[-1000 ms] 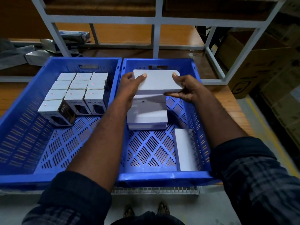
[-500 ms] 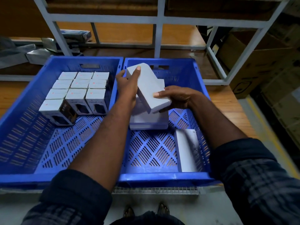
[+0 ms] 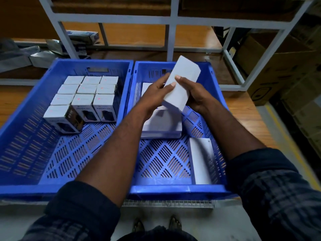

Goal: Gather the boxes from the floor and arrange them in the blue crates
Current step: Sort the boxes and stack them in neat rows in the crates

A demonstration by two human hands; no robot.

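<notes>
A long white box (image 3: 184, 79) is tilted on end above the right blue crate (image 3: 173, 190). My left hand (image 3: 156, 94) grips its left side, thumb across the face. My right hand (image 3: 192, 94) grips its lower right side. Below my hands a stack of flat white boxes (image 3: 163, 126) lies in the crate's middle. Another white box (image 3: 201, 159) stands on its edge along the crate's right wall. The left blue crate (image 3: 26, 136) holds several small white-topped boxes (image 3: 86, 94) in rows at its back.
A white metal rack frame (image 3: 172, 39) stands behind the crates. Grey packets (image 3: 34, 54) lie at the back left. Cardboard cartons (image 3: 278, 70) stand at the right. A yellow floor line (image 3: 288, 141) runs along the right. My shoes (image 3: 156, 225) show below.
The white box was held flat over the stack, then turned and lifted. It now stands tilted with its far end up and to the right, both hands still on it.
</notes>
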